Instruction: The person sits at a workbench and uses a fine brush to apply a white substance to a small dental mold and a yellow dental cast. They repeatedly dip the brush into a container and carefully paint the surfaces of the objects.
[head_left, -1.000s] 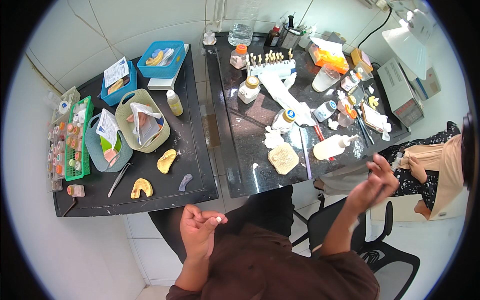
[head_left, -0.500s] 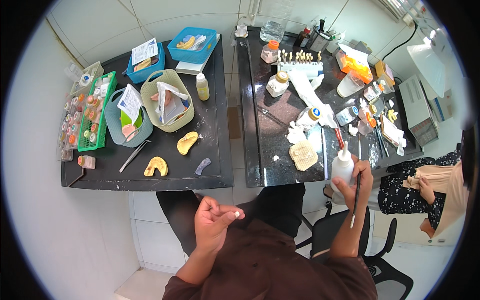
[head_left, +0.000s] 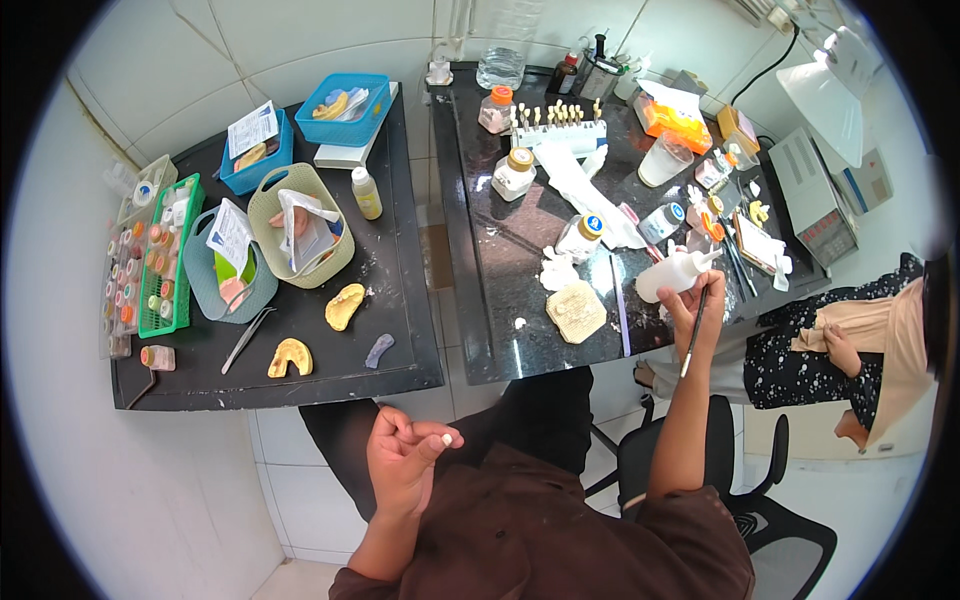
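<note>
My left hand [head_left: 402, 465] is over my lap, thumb and forefinger pinching a small white tooth-like piece [head_left: 447, 439]. At the front edge of the right table, my right hand [head_left: 697, 315] grips a white squeeze bottle [head_left: 672, 278], tilted so its nozzle points right. The same hand also holds a thin dark brush [head_left: 692, 335], its pale tip hanging downward. A ridged cream-coloured block [head_left: 577, 312] lies left of the bottle, with a purple stick-like tool [head_left: 620, 308] between them.
The left table bears yellow dental casts [head_left: 290, 358], a green basket [head_left: 170, 260] of small jars and several other baskets. Jars, a shade guide [head_left: 558, 133] and tissue [head_left: 590, 190] crowd the right table. A person [head_left: 830, 345] stands at right, near a black chair [head_left: 650, 455].
The squeeze bottle has gone from nearly upright to tilted rightward, and my right hand has turned and risen with it. My left hand keeps its pinch. The whole view has shifted slightly.
</note>
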